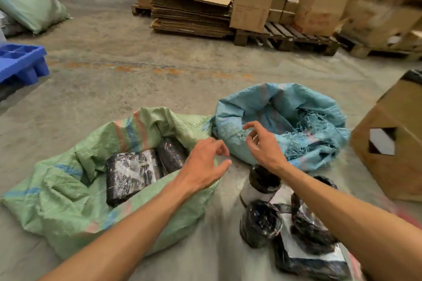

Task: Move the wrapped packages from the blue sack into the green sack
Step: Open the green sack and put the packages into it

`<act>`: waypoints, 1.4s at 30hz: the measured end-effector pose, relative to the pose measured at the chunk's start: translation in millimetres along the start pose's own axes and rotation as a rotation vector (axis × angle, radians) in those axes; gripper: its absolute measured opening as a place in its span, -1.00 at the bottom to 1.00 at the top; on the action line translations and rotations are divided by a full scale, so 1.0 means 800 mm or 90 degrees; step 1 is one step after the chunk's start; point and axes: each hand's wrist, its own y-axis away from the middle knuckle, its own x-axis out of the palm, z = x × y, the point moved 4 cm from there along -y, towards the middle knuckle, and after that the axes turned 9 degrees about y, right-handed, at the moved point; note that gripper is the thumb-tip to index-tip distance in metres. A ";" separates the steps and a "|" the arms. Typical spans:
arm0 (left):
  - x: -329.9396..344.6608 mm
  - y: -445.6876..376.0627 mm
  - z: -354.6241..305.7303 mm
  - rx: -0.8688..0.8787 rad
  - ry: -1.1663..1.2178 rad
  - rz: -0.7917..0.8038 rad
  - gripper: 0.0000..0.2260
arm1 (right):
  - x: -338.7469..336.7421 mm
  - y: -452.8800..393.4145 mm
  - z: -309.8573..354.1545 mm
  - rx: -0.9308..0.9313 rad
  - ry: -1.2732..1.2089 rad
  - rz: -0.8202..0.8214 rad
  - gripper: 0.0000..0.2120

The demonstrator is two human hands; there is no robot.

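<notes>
Blue sack (280, 121) mouth is found at one o'clock of the right hand (262, 146) — nearer than the left hand (203, 166); both hands' fingers apart, nothing held.

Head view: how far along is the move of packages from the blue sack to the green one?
Partly done. Two wrapped packages already lie in the green sack. Nothing is in hand: the left hand and right hand are both empty, reaching toward the blue sack. Several packages on the floor still wait beside it. Whether any remain inside the blue sack cannot be seen.
</notes>
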 end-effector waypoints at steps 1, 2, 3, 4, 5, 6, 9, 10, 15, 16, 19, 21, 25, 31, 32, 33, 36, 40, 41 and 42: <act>0.018 -0.001 -0.010 0.046 0.015 0.066 -0.86 | -0.007 0.006 -0.013 0.005 -0.003 0.055 -0.80; 0.041 0.002 -0.021 0.080 0.023 0.156 -0.83 | -0.014 0.016 -0.030 0.007 0.003 0.122 -0.80; 0.061 0.008 -0.024 0.094 0.008 0.256 -0.77 | -0.015 0.023 -0.040 -0.003 0.022 0.198 -0.79; 0.086 0.017 -0.026 0.106 -0.033 0.355 -0.69 | -0.019 0.035 -0.054 -0.014 0.059 0.265 -0.76; 0.107 0.028 -0.020 0.115 -0.099 0.422 -0.62 | -0.018 0.043 -0.064 -0.028 0.095 0.324 -0.73; 0.125 0.039 -0.014 0.126 -0.169 0.462 -0.56 | -0.017 0.052 -0.070 -0.035 0.119 0.375 -0.68; 0.164 0.068 0.004 0.108 -0.279 0.516 -0.52 | -0.015 0.071 -0.081 -0.057 0.149 0.459 -0.36; 0.170 0.074 0.007 0.090 -0.295 0.519 -0.53 | -0.013 0.075 -0.082 -0.063 0.171 0.473 -0.29; 0.158 0.075 0.020 -0.024 -0.121 0.462 -0.62 | -0.009 0.076 -0.092 -0.013 0.136 0.427 -0.61; 0.148 0.071 0.022 -0.028 -0.110 0.455 -0.67 | -0.013 0.074 -0.093 0.018 0.088 0.401 -0.61; 0.105 0.050 0.025 -0.132 0.066 0.388 -0.73 | -0.028 0.061 -0.086 0.071 -0.066 0.283 -0.48; 0.068 0.033 0.016 -0.197 0.261 0.304 -0.73 | -0.040 0.050 -0.068 0.100 -0.177 0.225 -0.34; -0.001 0.005 0.023 -0.309 0.563 0.106 -0.81 | -0.053 0.011 -0.028 0.106 -0.248 0.132 -0.18; -0.100 0.010 0.054 -0.314 0.677 -0.195 -0.76 | -0.049 -0.048 0.072 0.072 -0.345 0.041 -0.34; -0.117 0.017 0.068 -0.325 0.676 -0.258 -0.78 | -0.043 -0.057 0.093 0.071 -0.368 0.040 -0.39; -0.133 0.024 0.080 -0.337 0.679 -0.319 -0.79 | -0.036 -0.064 0.111 0.071 -0.384 0.044 -0.43; -0.180 0.051 0.125 -0.362 0.646 -0.463 -0.66 | 0.000 -0.078 0.168 0.063 -0.439 0.073 -0.58; -0.223 0.103 0.177 -0.461 0.424 -0.613 -0.66 | 0.079 -0.079 0.239 0.098 -0.489 0.209 -0.58; -0.227 0.116 0.191 -0.492 0.367 -0.626 -0.65 | 0.105 -0.078 0.252 0.121 -0.485 0.251 -0.52; -0.227 0.127 0.203 -0.532 0.295 -0.613 -0.64 | 0.131 -0.075 0.259 0.142 -0.482 0.289 -0.47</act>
